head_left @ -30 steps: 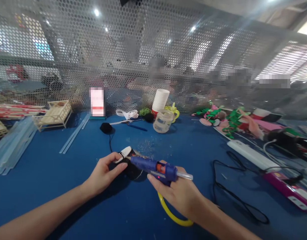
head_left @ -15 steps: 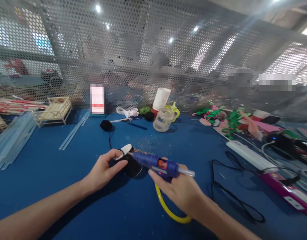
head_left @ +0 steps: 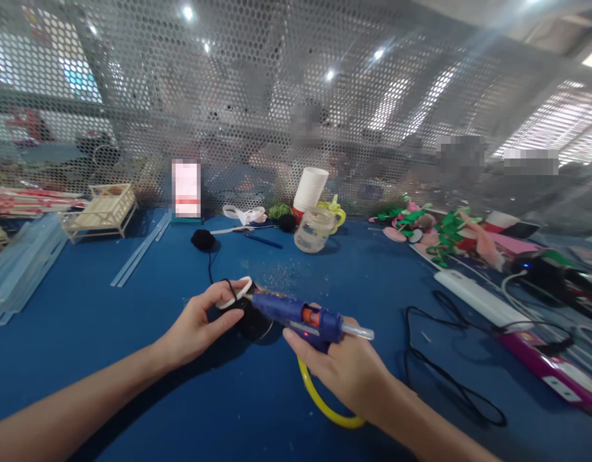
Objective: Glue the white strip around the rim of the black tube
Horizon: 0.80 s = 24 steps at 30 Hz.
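- Well, the left hand (head_left: 200, 324) pinches a white oval piece (head_left: 234, 292) against a black round object (head_left: 253, 323) on the blue surface (head_left: 132, 333).
- Closed round a blue glue gun (head_left: 300, 316), the right hand (head_left: 347, 372) sets its nozzle at that piece, just beside the left fingertips.
- A yellow loop (head_left: 325, 407) curls beneath the right hand.

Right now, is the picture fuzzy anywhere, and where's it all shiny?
Head view: the blue plastic glue gun is sharp; white ceiling lamps glare through the grey perforated metal screen, with streaks at top right; things behind it look hazy; the picture's edges bend.
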Each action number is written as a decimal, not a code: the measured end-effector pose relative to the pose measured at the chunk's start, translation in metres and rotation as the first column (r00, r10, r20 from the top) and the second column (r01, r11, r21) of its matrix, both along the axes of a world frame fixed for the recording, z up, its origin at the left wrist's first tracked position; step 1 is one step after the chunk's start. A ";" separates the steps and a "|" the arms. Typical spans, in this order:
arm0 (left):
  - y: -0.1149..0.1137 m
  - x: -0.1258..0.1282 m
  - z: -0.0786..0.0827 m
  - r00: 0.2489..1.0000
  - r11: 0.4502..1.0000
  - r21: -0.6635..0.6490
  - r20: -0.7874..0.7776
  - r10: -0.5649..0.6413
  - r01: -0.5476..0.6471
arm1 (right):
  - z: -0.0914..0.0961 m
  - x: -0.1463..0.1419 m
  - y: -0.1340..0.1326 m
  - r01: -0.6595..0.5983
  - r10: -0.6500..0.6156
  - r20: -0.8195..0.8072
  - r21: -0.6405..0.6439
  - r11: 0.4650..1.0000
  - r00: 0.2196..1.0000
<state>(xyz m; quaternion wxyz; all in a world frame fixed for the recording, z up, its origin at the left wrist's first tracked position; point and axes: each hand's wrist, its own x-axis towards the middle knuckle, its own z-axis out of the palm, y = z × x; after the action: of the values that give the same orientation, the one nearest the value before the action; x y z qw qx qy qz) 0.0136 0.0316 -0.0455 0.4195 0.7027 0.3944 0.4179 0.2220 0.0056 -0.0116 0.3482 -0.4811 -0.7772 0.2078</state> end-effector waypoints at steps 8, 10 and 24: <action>0.001 -0.002 -0.002 1.000 1.000 0.001 0.005 -0.028 0.028 | -0.002 0.004 0.002 0.079 -0.076 0.032 -0.112 0.991 0.997; 0.001 -0.003 -0.002 1.000 1.000 0.003 -0.003 -0.029 0.029 | -0.003 0.004 0.002 0.084 -0.081 0.027 -0.148 0.985 0.996; 0.001 -0.004 0.000 0.998 0.998 0.005 -0.012 -0.061 0.061 | -0.004 0.005 0.005 0.047 -0.045 0.014 -0.216 0.975 0.999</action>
<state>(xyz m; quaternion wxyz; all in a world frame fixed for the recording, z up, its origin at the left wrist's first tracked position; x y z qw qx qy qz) 0.0094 0.0330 -0.0455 0.4279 0.7179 0.3742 0.4019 0.2273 0.0102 -0.0153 0.2949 -0.5349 -0.7403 0.2808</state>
